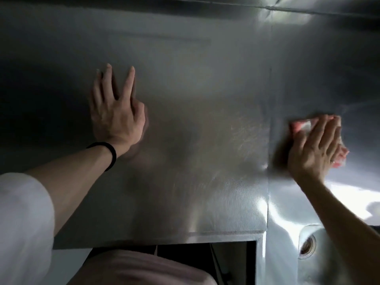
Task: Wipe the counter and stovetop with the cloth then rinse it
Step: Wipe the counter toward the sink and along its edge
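Note:
A textured stainless steel counter [195,140] fills most of the view. My left hand [117,112] lies flat on it at the left with fingers spread and nothing in it; a black band circles the wrist. My right hand [314,149] presses flat on a pink and white cloth [300,126] at the right, just past a seam in the metal. The cloth shows above the fingers and at the hand's right side. The picture is blurred.
A sink [287,254] with a round drain [307,246] sits at the lower right, partly behind my right forearm. The counter's front edge runs along the bottom, with a dark opening [205,251] below it. A metal back wall [185,21] rises at the far side.

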`<state>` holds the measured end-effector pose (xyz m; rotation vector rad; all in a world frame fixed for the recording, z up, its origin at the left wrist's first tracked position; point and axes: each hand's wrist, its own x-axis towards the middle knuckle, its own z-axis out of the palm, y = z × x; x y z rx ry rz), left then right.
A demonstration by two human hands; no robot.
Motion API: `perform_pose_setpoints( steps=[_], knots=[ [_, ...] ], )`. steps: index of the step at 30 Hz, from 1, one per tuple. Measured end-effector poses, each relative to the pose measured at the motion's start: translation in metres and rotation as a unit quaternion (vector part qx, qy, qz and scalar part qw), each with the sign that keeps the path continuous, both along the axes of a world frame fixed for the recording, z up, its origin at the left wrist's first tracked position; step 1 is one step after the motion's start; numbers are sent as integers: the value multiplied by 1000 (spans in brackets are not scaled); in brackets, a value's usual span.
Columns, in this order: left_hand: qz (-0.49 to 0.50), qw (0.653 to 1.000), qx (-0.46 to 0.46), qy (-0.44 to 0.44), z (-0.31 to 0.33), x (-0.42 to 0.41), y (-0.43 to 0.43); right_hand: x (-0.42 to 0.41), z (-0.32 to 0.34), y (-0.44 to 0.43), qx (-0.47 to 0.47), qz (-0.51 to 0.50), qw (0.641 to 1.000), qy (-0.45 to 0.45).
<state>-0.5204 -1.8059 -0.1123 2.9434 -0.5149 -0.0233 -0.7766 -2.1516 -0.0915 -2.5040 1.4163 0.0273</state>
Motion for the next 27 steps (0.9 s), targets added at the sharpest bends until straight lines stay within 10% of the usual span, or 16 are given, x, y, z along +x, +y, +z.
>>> perform_pose_setpoints(
  steps=[12, 27],
  knots=[
    [-2, 1000, -10, 10, 5, -3, 1, -14, 4, 367, 83, 247, 965, -7],
    [-8, 999, -33, -11, 1, -2, 1, -104, 8, 174, 24, -112, 993, 34]
  ],
)
